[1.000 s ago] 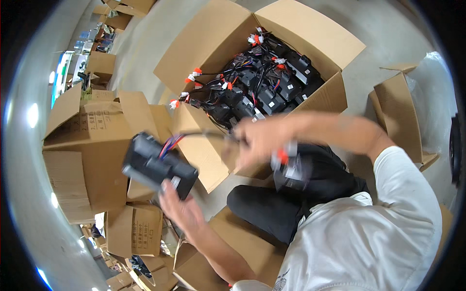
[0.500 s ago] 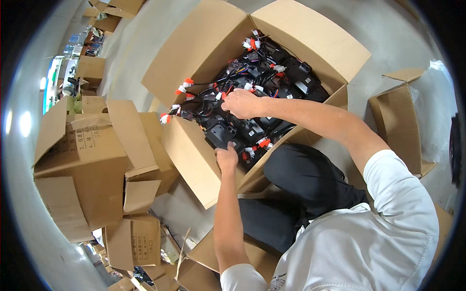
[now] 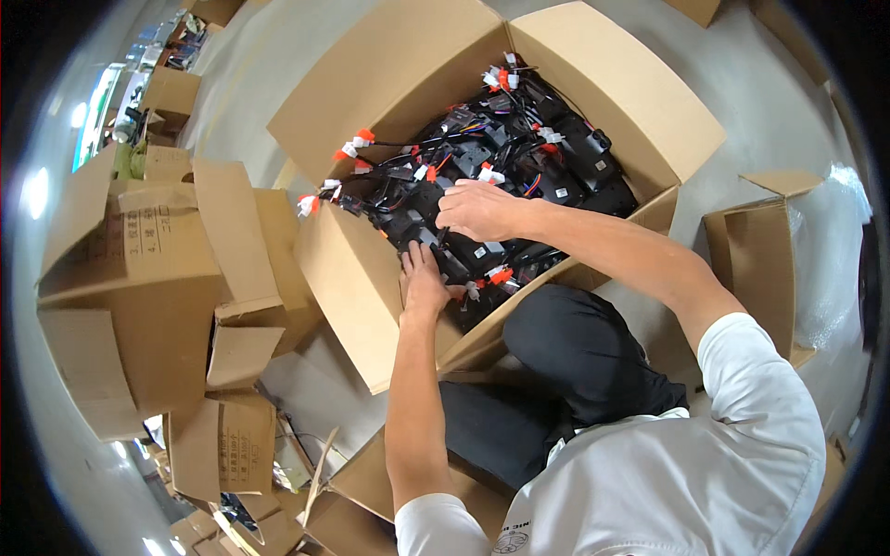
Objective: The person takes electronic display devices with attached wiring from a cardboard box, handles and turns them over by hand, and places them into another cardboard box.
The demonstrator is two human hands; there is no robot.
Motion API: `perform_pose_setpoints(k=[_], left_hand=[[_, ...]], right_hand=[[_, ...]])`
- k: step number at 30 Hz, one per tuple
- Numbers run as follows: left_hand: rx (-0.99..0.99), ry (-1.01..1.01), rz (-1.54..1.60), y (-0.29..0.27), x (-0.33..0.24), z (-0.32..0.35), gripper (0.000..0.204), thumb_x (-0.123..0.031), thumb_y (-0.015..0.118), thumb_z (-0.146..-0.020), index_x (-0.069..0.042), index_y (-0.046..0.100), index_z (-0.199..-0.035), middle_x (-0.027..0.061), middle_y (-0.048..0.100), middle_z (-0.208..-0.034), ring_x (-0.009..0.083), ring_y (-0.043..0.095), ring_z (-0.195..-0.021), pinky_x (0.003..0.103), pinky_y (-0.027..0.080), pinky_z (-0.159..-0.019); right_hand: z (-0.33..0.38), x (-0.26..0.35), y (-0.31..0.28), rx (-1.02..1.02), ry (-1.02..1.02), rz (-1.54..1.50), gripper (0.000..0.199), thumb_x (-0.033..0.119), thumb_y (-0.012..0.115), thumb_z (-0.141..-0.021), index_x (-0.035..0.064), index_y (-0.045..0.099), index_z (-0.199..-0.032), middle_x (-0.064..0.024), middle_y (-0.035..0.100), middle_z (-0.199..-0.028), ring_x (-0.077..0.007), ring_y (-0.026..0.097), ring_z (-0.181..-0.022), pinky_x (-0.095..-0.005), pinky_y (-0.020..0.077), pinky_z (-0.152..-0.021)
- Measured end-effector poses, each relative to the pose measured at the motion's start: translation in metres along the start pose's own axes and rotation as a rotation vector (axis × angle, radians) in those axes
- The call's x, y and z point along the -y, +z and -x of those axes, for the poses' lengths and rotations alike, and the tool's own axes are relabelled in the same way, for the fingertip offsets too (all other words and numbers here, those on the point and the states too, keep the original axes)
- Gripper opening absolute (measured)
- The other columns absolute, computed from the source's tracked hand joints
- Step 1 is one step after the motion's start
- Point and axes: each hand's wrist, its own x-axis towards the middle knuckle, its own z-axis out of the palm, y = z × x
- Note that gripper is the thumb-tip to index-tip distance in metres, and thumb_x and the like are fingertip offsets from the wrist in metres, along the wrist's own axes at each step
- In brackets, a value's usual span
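Observation:
A large open cardboard box (image 3: pixel 334 296) in front of me is filled with black plastic units (image 3: pixel 584 159) and their tangled cables, which end in white and red connectors (image 3: pixel 501 78). My left hand (image 3: pixel 424 281) lies over the units near the box's left front corner, its fingers apart and stretched flat on a black housing. Just above and right of it, my right hand (image 3: pixel 477 210) is closed in a pinch over the pile. What sits between its fingertips is too small to make out, perhaps a dark cable.
At the left stand several stacked, open cardboard boxes (image 3: pixel 130 269). Another open carton (image 3: pixel 756 250) with clear bubble wrap (image 3: pixel 830 269) is at the right. My bent knee (image 3: pixel 579 334) presses close to the box's near side. Part of a further carton (image 3: pixel 357 519) shows below.
My left hand has shifted from gripping a black unit's edge to lying spread on the units, slightly up and left. My right hand has moved a little nearer and stays closed.

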Motion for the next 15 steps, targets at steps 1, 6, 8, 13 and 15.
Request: perform_pose_setpoints(k=[1,6,8,13,15], left_hand=[[0.140,0.002,0.220,0.016,0.028,-0.002,0.124,-0.036,0.093,-0.056,0.003,0.023,-0.151,0.0194,0.024,-0.158,0.0385,0.027,-0.144,0.049,0.031,-0.114],[-0.154,0.057,-0.117,0.039,0.014,0.015,0.099,-0.028,0.086,-0.069,0.005,0.033,-0.145,0.0207,0.037,-0.150,0.0365,0.037,-0.138,0.047,0.037,-0.111],[-0.575,-0.080,-0.236,0.054,0.049,0.020,0.094,-0.015,0.089,-0.056,0.005,0.041,-0.135,0.0218,0.050,-0.130,0.0387,0.049,-0.122,0.048,0.045,-0.101],[-0.521,0.177,0.156,-0.028,-0.030,0.090,0.056,-0.030,0.084,-0.067,0.002,0.061,-0.106,0.0166,0.058,-0.108,0.0329,0.054,-0.110,0.043,0.045,-0.095],[-0.685,0.137,0.267,-0.059,-0.009,0.162,0.048,-0.030,0.081,-0.073,0.000,0.062,-0.105,0.0175,0.059,-0.113,0.0337,0.055,-0.113,0.044,0.044,-0.097]], right_hand=[[-0.009,0.010,0.001,0.027,-0.051,-0.002,0.012,0.011,0.071,-0.079,0.0115,0.067,-0.091,-0.0044,0.059,-0.082,-0.0245,0.059,-0.088,-0.0384,0.0443,-0.081],[-0.028,0.006,0.011,0.388,0.094,0.381,0.015,0.012,0.061,-0.080,0.0125,0.070,-0.091,-0.0092,0.064,-0.087,-0.0283,0.061,-0.091,-0.0415,0.0459,-0.080],[-0.050,0.012,0.037,-0.085,-0.005,0.344,0.012,0.010,0.063,-0.077,0.0103,0.069,-0.087,-0.0101,0.065,-0.085,-0.0303,0.062,-0.092,-0.0444,0.0456,-0.080],[0.016,-0.038,-0.002,0.129,0.035,0.552,0.051,0.001,0.058,-0.079,0.0050,0.056,-0.129,-0.0150,0.057,-0.125,-0.0324,0.052,-0.120,-0.0434,0.0395,-0.103],[0.003,-0.019,0.006,0.151,-0.007,0.595,0.058,-0.002,0.057,-0.078,0.0031,0.051,-0.135,-0.0174,0.052,-0.134,-0.0334,0.047,-0.127,-0.0442,0.0352,-0.109]])
